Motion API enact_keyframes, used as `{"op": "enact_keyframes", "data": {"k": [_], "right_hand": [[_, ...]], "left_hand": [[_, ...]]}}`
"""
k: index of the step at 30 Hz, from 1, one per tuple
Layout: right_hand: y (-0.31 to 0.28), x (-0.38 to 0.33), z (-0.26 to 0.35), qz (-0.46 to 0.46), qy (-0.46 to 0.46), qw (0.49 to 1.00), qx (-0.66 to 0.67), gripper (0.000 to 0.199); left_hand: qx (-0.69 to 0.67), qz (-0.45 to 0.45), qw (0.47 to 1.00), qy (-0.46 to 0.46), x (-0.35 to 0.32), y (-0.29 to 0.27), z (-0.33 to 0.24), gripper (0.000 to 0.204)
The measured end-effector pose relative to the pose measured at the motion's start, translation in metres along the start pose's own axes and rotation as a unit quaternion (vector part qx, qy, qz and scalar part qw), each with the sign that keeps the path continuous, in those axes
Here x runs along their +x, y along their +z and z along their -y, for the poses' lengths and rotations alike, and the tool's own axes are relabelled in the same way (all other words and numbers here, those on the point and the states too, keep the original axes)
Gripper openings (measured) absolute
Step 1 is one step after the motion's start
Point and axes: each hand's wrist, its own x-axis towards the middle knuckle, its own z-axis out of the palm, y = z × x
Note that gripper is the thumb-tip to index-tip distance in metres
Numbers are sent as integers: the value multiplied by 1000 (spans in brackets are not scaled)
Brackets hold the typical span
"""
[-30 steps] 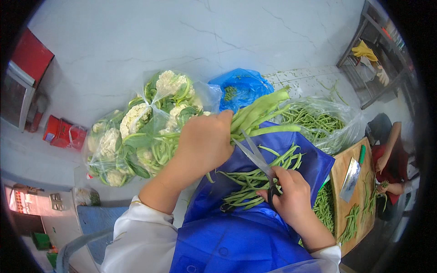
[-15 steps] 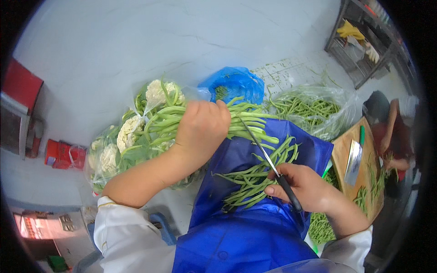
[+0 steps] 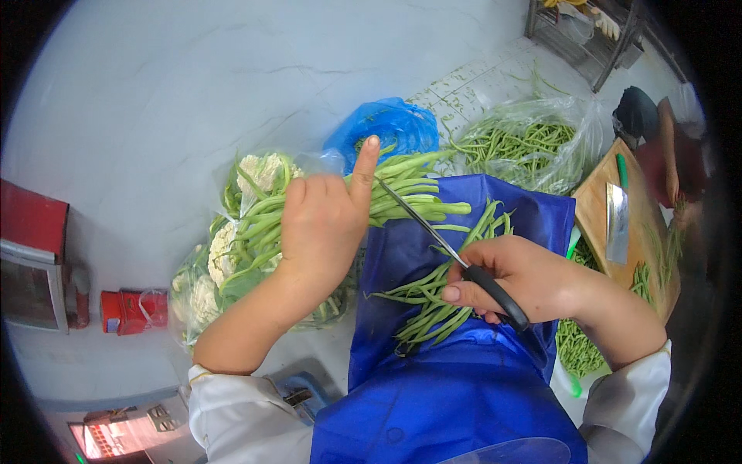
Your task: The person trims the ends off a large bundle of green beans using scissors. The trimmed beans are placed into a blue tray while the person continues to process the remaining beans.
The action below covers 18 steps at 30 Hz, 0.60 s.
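Note:
My left hand (image 3: pixel 325 228) is wrapped round a thick bunch of green beans (image 3: pixel 406 193), its index finger stretched out away from the bunch. My right hand (image 3: pixel 514 277) grips a pair of black-handled scissors (image 3: pixel 423 223). The blades slant up to the left, and their tips reach the bunch beside my left hand. Whether the tips are closed on a bean is too small to tell. More loose green beans (image 3: pixel 433 321) lie on the blue apron (image 3: pixel 456 371) over my lap, below the scissors.
At left are bagged cauliflowers (image 3: pixel 205 298) and a red container (image 3: pixel 133 312). Beyond the beans sit a blue plastic bag (image 3: pixel 394 120) and a clear bag of beans (image 3: pixel 525 143). At right, a cleaver (image 3: pixel 617 220) rests on a wooden board (image 3: pixel 599 182), near another person's arm (image 3: pixel 668 155).
My left index finger has straightened out from the fist. The bunch and scissors stay close together, while the whole view has shifted and turned slightly.

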Motion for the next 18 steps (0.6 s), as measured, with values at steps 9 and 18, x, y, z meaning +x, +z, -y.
{"op": "enact_keyframes", "data": {"k": [9,18], "right_hand": [[-3,-2,11,-82,-97,967,-220,42],[13,-4,-22,-193,-198,933,-232,36]], "left_hand": [[-18,10,1000,4,3,0,1,78],[-82,5,996,-48,-2,3,-4,71]]}}
